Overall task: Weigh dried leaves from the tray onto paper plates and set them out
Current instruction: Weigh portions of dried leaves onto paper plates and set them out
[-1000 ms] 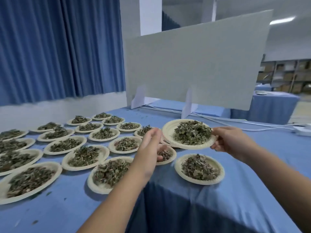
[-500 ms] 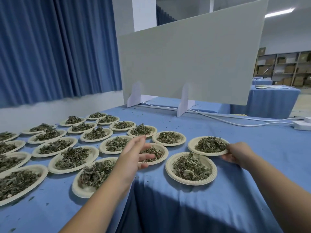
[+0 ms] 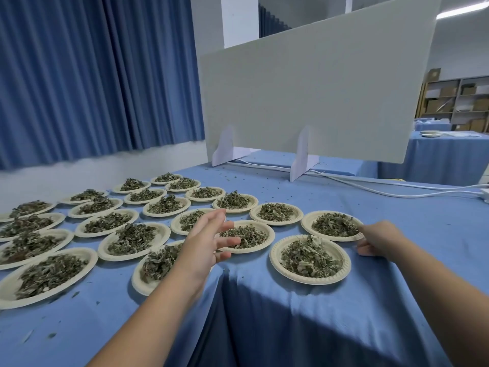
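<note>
Several paper plates heaped with dried green leaves lie in rows on the blue tablecloth [image 3: 397, 300]. The rightmost plate of the far row [image 3: 315, 221] rests flat on the table. My right hand [image 3: 381, 241] is at its right rim, fingertips touching the edge and thumb spread on the cloth. A nearer plate of leaves [image 3: 280, 263] sits just in front of it. My left hand [image 3: 209, 239] hovers with fingers spread above the middle plate [image 3: 266, 234], holding nothing. No tray or scale is in view.
A grey divider board [image 3: 317, 96] on white feet stands across the back of the table, with a white cable [image 3: 370, 190] running to the right. Leaf crumbs dot the cloth. Blue curtains hang at left; another blue-covered table [image 3: 444, 154] and shelves stand at right.
My right hand brought the plate of leaves down from the air and set it at the right end of the far row. My left hand stayed hovering over the plates.
</note>
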A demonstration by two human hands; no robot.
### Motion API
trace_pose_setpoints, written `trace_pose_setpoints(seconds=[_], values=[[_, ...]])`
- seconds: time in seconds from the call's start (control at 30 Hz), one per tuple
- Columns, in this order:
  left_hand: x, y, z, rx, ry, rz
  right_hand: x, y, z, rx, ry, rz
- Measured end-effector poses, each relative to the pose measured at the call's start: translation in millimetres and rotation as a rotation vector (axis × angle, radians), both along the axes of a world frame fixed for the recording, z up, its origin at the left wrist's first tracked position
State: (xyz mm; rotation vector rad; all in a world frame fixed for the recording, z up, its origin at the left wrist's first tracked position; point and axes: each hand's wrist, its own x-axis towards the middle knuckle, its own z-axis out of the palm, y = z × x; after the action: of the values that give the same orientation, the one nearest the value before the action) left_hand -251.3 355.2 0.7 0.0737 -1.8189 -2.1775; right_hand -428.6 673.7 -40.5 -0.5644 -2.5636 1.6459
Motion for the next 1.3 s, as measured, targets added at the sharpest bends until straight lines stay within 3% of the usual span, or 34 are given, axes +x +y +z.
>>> trace_pose_setpoints(seconds=[0.1, 0.23, 0.5, 0.77, 0.9, 1.1, 1.2, 1.3], values=[[5.1, -2.5, 2.2, 0.031, -0.004, 0.004, 8.4, -7.5, 11.8, 0.157, 0.054, 0.017], [17.9, -17.4, 3.2, 0.062, -0.008, 0.014, 18.4, -43.9, 34.1, 0.111, 0.201, 0.104], [69.3, -110.8, 0.3, 0.119, -0.001, 0.203, 63.4, -207.3, 66.3, -0.385, 0.24, 0.55], [167.5, -244.9, 4.2, 0.153, 0.042, 0.555, 123.3, -387.2, 76.8, -0.597, 0.091, 0.958], [235.9, -311.9, 7.3, -0.01, 0.03, 0.819, 162.2, -467.3, 76.7, -0.607, 0.006, 1.103], [312.7, -380.9, -17.8, -0.655, -0.318, 1.186, 213.7, -562.2, 71.6, -0.462, 0.005, 1.289], [328.8, -395.8, -27.5, -0.866, -0.516, 1.226, 228.2, -609.0, 67.5, -0.234, 0.179, 1.296], [331.8, -399.4, -28.5, -0.968, -0.658, 1.206, 233.8, -651.9, 62.9, 0.145, 0.476, 1.293]])
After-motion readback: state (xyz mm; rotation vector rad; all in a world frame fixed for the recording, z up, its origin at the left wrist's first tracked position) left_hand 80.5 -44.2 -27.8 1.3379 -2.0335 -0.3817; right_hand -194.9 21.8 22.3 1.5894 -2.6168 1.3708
